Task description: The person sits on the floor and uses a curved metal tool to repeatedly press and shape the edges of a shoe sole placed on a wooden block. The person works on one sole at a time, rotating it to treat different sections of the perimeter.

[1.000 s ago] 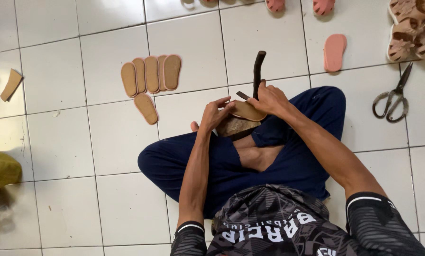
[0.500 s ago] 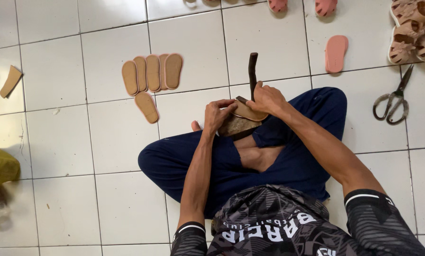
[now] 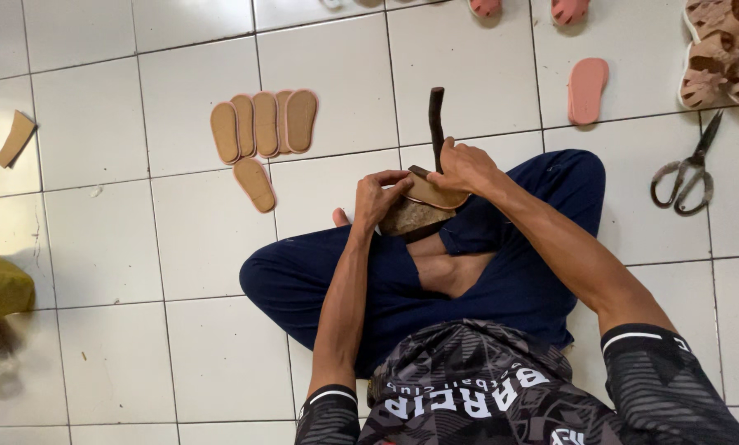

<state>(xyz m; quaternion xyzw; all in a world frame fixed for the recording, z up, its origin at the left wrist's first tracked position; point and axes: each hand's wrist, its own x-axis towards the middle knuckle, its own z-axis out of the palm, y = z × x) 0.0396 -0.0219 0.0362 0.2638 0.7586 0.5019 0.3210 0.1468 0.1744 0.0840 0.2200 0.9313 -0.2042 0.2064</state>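
Seated cross-legged on white tiled floor [image 3: 97, 247]. Left hand [image 3: 379, 198] pinches the tan sole [image 3: 435, 194] flat on a stone block [image 3: 410, 218] at the lap. Right hand [image 3: 464, 165] clenched around dark tool handle [image 3: 436, 124], just above sole. Row of tan soles [image 3: 262, 124] left of block; scissors [image 3: 687, 169] far right.

A single head-worn camera looks steeply down from close above at the seated person's lap, both forearms and the surrounding white tiled floor [image 3: 97, 247].
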